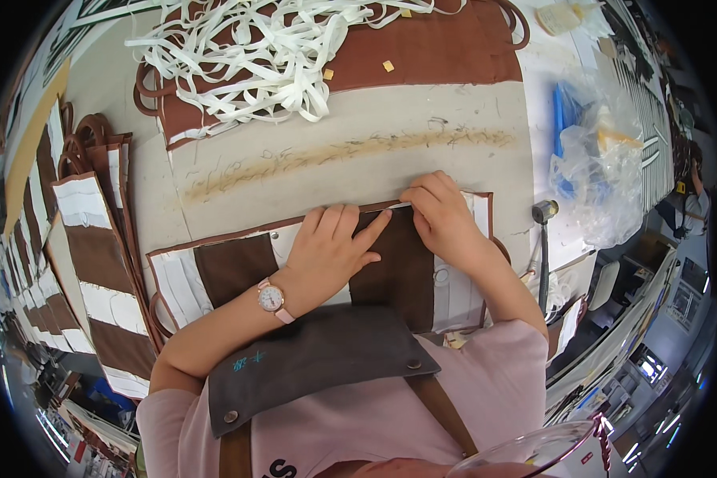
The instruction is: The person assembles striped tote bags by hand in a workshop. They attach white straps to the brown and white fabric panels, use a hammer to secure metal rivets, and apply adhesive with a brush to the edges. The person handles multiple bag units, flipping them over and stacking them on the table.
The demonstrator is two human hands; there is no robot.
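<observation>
Lying across the lower middle of the frame, a brown-and-white striped panel (pixel 243 267) rests on the pale worktable (pixel 358 115), its near side partly hidden by the forearms and the grey apron (pixel 319 362). At the middle of its brown-trimmed far edge, both hands meet the work. The left hand (pixel 327 239) lies on the panel with its fingers spread, the forefinger pointing toward the trim; it presses rather than grasps. The right hand (pixel 436 211), just right of the frame's centre, has its fingers bent together over the same edge; the thumb side is turned down, so I cannot tell whether the fabric is truly pinched. The step in hand looks like aligning or folding that edge, with the left hand steadying and the right doing the finer finger work. As I judge it, the next move calls for flat, even pressure from the left hand and a careful fingertip grip from the right, so the layers do not slip out of line. A hammer (pixel 543 239) lies at the right, out of both hands. Similar striped pieces (pixel 99 259) are stacked at the left of the frame, and a tangle of white tape (pixel 295 60) covers part of a brown piece (pixel 446 48) at the top.
</observation>
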